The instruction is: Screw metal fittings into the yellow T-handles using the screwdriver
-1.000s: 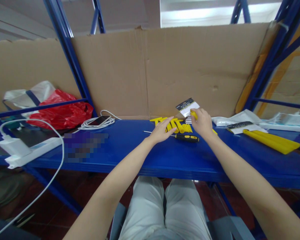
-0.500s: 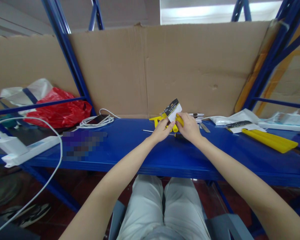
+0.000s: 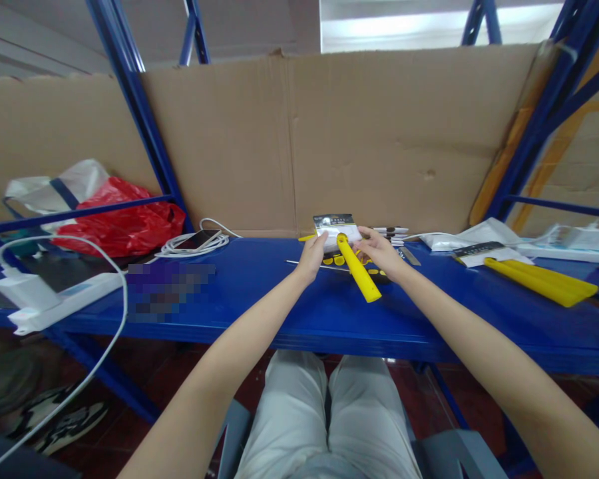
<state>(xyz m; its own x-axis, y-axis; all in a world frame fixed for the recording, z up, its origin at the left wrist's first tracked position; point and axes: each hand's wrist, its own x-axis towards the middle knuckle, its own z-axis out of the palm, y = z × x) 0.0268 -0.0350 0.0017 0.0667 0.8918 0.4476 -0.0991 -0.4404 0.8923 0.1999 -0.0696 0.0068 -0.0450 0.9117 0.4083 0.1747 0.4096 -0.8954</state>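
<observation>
Before me, just above the table, a black-and-white packaging card [image 3: 332,233] is held between both hands. A yellow plastic handle [image 3: 362,274] hangs from the card and slants down toward me. My left hand [image 3: 312,258] is closed on the card's left edge. At the right edge, my right hand [image 3: 381,254] pinches the card close to the handle's upper end; some fingertips are hidden behind it. Below the hands lies a tool with a thin metal shaft [image 3: 329,267], its middle covered by the yellow handle.
Another yellow handle [image 3: 542,281] with a card [image 3: 484,252] lies right on the blue table [image 3: 259,299]. Behind my right hand are white packets [image 3: 392,232] and a small metal blade [image 3: 410,255]. Leftward are a coiled white cable [image 3: 192,247], power strip [image 3: 70,301] and red bag [image 3: 130,216].
The card has tipped from a raised slant to nearly level, and the yellow handle now points down toward me. My left hand has shifted to the card's left edge, my right to its right edge.
</observation>
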